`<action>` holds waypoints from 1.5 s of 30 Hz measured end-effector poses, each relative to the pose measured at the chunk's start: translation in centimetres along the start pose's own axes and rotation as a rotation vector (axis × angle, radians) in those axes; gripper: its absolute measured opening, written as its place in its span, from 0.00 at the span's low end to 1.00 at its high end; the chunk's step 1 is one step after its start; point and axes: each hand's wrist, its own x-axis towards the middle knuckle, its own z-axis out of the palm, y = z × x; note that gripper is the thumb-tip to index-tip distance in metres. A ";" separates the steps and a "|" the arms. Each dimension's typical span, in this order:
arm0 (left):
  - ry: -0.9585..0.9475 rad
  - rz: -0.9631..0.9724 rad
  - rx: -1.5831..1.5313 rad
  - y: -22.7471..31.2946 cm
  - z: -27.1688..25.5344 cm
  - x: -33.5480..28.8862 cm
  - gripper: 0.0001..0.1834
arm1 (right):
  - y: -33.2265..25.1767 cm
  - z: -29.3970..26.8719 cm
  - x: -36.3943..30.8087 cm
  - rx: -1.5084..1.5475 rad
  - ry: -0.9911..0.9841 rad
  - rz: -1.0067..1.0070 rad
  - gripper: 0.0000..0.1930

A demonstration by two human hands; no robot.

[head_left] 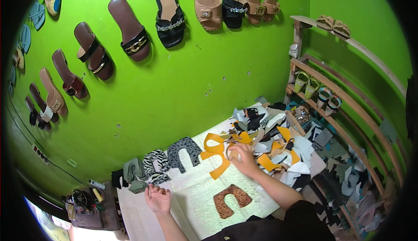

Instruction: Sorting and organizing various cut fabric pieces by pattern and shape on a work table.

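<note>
Your right hand pinched a cutout in the scrap pile; your left hand rested spread, palm up, on the tabletop.

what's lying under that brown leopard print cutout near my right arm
The leopard print cutout lies flat on a pale speckled sheet covering the work surface. What is beneath the sheet is hidden.

Bare forearms, no rings or watch visible; a dark garment at the torso.

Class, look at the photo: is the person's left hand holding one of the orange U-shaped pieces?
No. The left hand lies open and empty on the table, apart from the orange pieces.
</note>
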 end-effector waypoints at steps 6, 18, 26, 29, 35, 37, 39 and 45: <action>0.379 -0.045 0.485 -15.0 0.9 2.3 0.10 | 10.8 -11.0 3.9 -0.436 -0.013 0.140 0.13; -0.344 0.361 1.835 -34.6 7.4 3.5 0.21 | 25.1 -10.9 12.7 -0.705 -0.859 0.163 0.31; -0.161 0.384 1.801 -34.3 7.4 2.9 0.17 | 26.4 -10.6 13.0 -0.772 -0.688 -0.109 0.09; -0.112 0.425 1.771 -33.7 7.8 3.3 0.16 | 26.2 -11.7 12.6 -0.560 -0.506 -0.058 0.09; -0.044 0.592 1.755 -33.4 10.3 4.1 0.15 | 22.8 -14.8 12.5 -0.435 -0.393 -0.022 0.06; -0.064 0.630 1.744 -34.0 10.9 4.6 0.13 | 21.4 -15.7 12.5 -0.345 -0.298 -0.037 0.06; -0.079 0.471 1.601 -34.6 11.6 4.7 0.11 | 20.8 -16.3 12.6 -0.367 -0.309 -0.014 0.06; -0.075 -0.027 1.099 -36.7 11.2 4.7 0.12 | 15.9 -17.8 11.2 -0.287 -0.164 -0.049 0.07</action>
